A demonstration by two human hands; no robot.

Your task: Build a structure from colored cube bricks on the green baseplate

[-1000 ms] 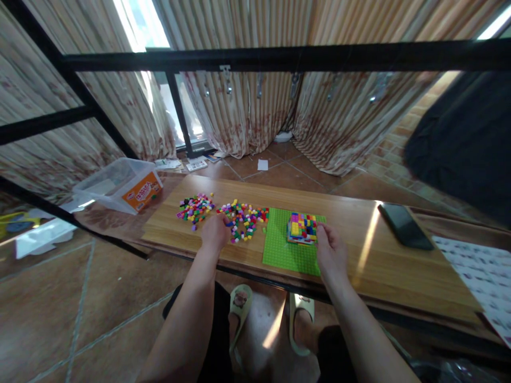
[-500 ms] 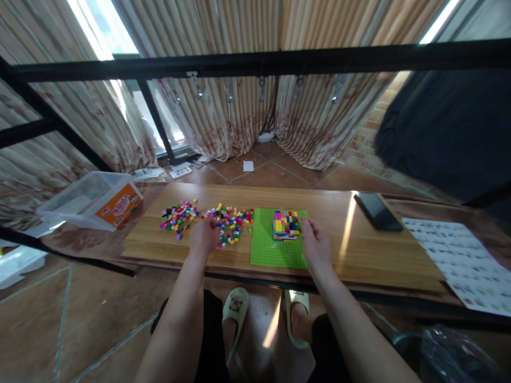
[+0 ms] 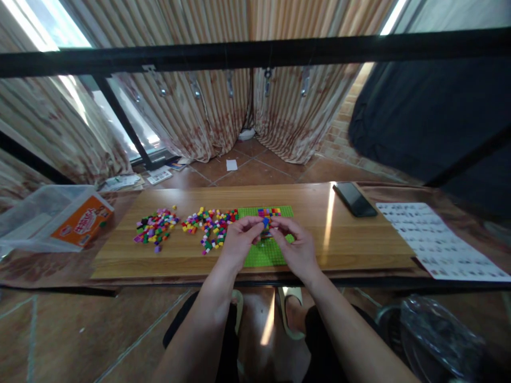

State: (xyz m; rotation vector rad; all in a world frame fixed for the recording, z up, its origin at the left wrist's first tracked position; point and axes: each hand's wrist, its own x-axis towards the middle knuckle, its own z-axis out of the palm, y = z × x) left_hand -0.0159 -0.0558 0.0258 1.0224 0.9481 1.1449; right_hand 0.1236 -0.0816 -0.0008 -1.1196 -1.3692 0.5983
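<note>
Hands [image 3: 240, 239] drawn together, blue brick [image 3: 265, 222] between them

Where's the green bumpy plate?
In the head view, the green plate lies mid-picture on the wooden tabletop, partly behind the left hand and right hand, with loose bricks at its left.

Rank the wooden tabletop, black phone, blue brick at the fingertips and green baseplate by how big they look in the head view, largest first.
1. Wooden tabletop
2. Green baseplate, judged by its outline, since it is partly covered
3. Black phone
4. Blue brick
</note>
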